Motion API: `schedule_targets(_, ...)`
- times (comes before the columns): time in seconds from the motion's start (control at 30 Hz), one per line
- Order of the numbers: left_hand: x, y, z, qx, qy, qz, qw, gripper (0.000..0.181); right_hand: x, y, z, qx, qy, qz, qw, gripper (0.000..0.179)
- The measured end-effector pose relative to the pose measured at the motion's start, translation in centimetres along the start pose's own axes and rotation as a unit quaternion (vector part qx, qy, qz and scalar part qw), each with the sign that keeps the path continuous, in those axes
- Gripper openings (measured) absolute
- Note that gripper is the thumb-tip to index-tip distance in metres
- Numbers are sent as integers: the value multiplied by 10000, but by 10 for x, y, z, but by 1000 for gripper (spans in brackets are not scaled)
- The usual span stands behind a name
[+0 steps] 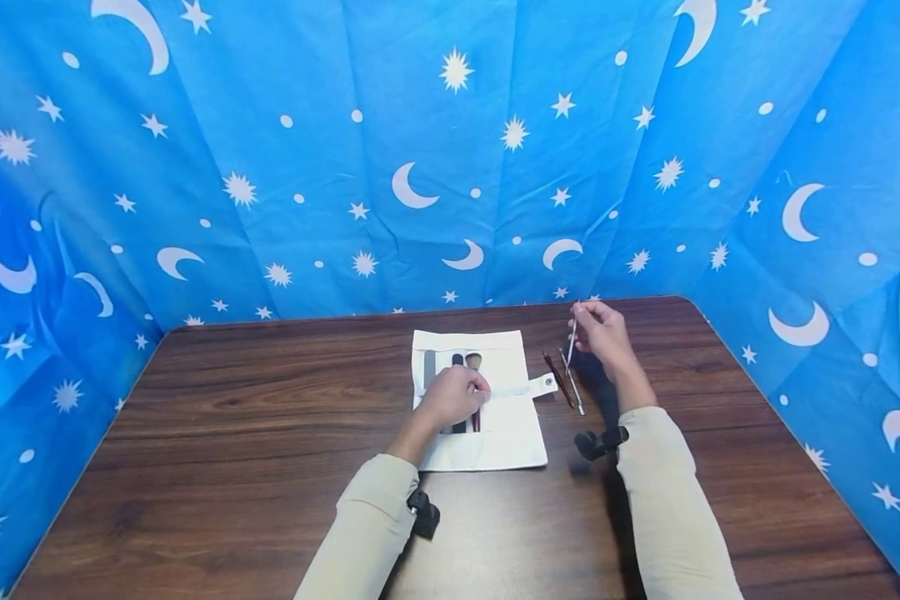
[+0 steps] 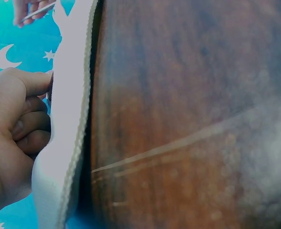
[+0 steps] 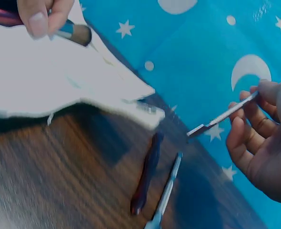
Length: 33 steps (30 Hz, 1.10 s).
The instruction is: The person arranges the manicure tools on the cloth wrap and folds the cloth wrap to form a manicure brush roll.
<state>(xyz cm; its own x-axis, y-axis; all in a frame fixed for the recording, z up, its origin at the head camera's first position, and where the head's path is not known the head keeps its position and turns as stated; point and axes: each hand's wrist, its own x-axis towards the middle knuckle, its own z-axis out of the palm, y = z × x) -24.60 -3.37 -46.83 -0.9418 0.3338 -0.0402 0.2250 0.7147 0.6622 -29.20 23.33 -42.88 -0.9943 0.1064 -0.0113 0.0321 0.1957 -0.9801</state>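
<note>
Blue cloth (image 1: 270,150), printed with white moons, stars, sunbursts and dots, hangs in creases around the back and both sides of the scene. Before it stands a dark wood-grain table (image 1: 232,467) with rounded far corners, a soft patch of light shining at the bottom centre of the frame. Two pale sleeves (image 1: 360,529) reach in from the lower edge, with a black wrist device (image 1: 423,514) at the left cuff and another at the right.

Near the centre of the head view a white fabric tool pouch (image 1: 508,433) lies spread open, its snap strap (image 1: 543,384) jutting toward the right. In it, side by side, are a grey flat tool (image 1: 429,367), a black tool (image 1: 458,360) and a soft-bristled brush (image 1: 474,361) with a dark red handle.

The left hand (image 1: 448,398) lies over these, fingers curled, thumb and forefinger together at the brush; whether they pinch the brush or the pouch's band I cannot tell. Right of centre, the right hand (image 1: 603,335) clamps one end of a slender silver tool (image 1: 572,343) between thumb and forefinger, the tool slanting down from the fingertips. Below it, a dark red-brown tool (image 1: 558,380) and a second silver tool (image 1: 576,398) lie on the wood near the strap.
</note>
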Motion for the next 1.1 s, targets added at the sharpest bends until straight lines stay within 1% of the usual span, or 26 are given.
schedule_targets(0.1, 0, 1, -1, -22, -8, -3, 10000, 14, 0, -7, 8, -116, 255, -170, 9995, 35)
schedule_targets(0.2, 0, 1, -1, -58, -21, -17, 10000, 14, 1, -13, 17, -189, 391, -354, 9984, 39)
schedule_targets(0.33, -1, 1, -1, -109, -32, -27, 9999, 14, 1, -21, 32, -10, 353, -590, 9976, 36)
schedule_targets(0.43, -2, 1, -1, -123, -31, -14, 9999, 14, 0, -26, 43, 115, 249, -653, 9975, 34)
schedule_targets(0.63, -2, 0, -1, -151, -32, 6, 9999, 13, -2, -31, 64, 251, 43, -480, 9985, 34)
schedule_targets(0.8, -1, 0, -1, -161, -23, 10, 9999, 12, -1, -29, 82, 355, -188, -412, 9983, 33)
schedule_targets(0.93, 0, 0, -1, -117, 18, 46, 9999, 12, -2, -24, 93, 173, -406, -314, 9985, 33)
schedule_targets(1.1, 1, 0, 0, -27, 41, 103, 9999, 12, -1, -18, 104, -106, -434, -165, 9989, 28)
